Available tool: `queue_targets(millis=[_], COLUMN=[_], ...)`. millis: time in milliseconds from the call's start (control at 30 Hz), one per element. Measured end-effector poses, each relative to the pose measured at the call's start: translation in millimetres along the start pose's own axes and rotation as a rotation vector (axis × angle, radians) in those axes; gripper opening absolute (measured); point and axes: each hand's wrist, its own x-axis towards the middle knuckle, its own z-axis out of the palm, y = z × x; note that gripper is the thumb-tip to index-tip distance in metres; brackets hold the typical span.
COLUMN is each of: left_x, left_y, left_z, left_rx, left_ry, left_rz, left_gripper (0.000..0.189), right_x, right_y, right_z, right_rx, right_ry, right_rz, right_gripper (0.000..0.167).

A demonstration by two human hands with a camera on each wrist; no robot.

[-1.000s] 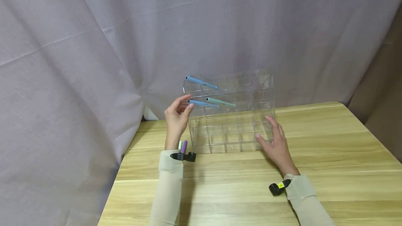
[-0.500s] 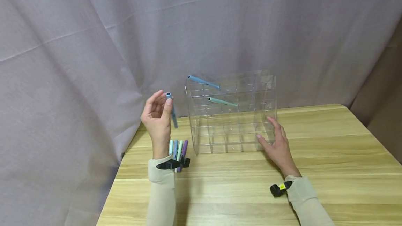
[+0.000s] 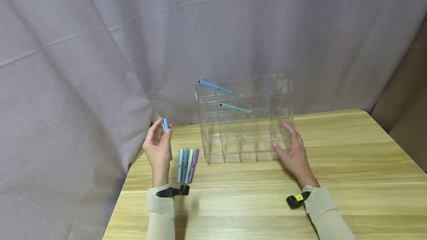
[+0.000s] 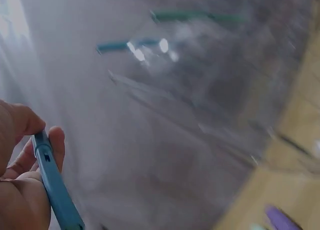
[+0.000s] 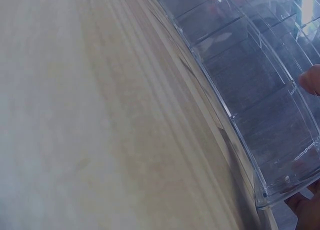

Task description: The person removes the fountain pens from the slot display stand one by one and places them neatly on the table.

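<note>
My left hand (image 3: 158,155) pinches a blue pen (image 4: 57,195) between thumb and fingers, left of the clear plastic pen rack (image 3: 247,157); the pen is off the table. With thumb in front and fingers along the outer side, my right hand (image 3: 295,156) holds the rack's right wall. Two pens lie slanted in the rack: a blue pen (image 3: 213,86) in the top row at the left, and a green pen (image 3: 236,108) one row lower. Blur softens the rack in the left wrist view.
Side by side on the wooden table (image 3: 253,210) lie a light blue pen (image 3: 180,166), a darker blue pen (image 3: 185,166), a light green pen (image 3: 189,162) and a purple pen (image 3: 193,166). A grey curtain (image 3: 233,29) hangs behind.
My left hand has drawn the blue pen out of the rack's second row and moved left and down with it, uncovering the pens on the table. My right hand stays on the rack.
</note>
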Motion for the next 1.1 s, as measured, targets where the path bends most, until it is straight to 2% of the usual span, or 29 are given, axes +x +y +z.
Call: queue_targets(millis=[133, 233, 400, 500, 633, 833, 1000, 1100], left_x=[-5.7, -7.8, -11.9, -13.5, -18.6, -28.1, -35.4, -39.5], left_y=[-17.7, -27.0, -36.0, -44.5, -60.7, -77.2, -91.7, -98.8], left_z=[-18.8, -28.3, -33.9, -35.2, -41.9, -56.6, -68.6, -73.6], left_rx=[0.03, 0.003, -0.057, -0.043, 0.019, 0.155, 0.356, 0.432], left_ry=[0.017, 0.043, 0.105, 0.144, 0.194, 0.23, 0.209, 0.179], left_rz=[-0.051, -0.066, -0.09, -0.109, -0.157, -0.254, -0.321, -0.337], left_gripper=[0.044, 0.046, 0.05, 0.047, 0.045, 0.044, 0.04, 0.04], right_x=[0.7, 0.7, 0.8, 0.7, -0.6, -0.5, 0.9, 0.5], right_y=[0.7, 0.7, 0.3, 0.5, 1.0, 2.0, 1.1, 0.3], right_z=[-0.4, -1.2, -2.8, -3.9, -4.6, -3.1, -0.3, 0.6], right_rx=[-0.003, -0.003, -0.008, -0.007, -0.007, -0.009, 0.0, -0.001], right_ry=[0.003, 0.007, -0.005, -0.005, -0.001, -0.003, -0.003, 0.0], right_rz=[-0.002, 0.001, 0.011, 0.021, 0.019, 0.021, 0.009, 0.003], right_gripper=[0.086, 0.087, 0.087, 0.086, 0.086, 0.086, 0.086, 0.087])
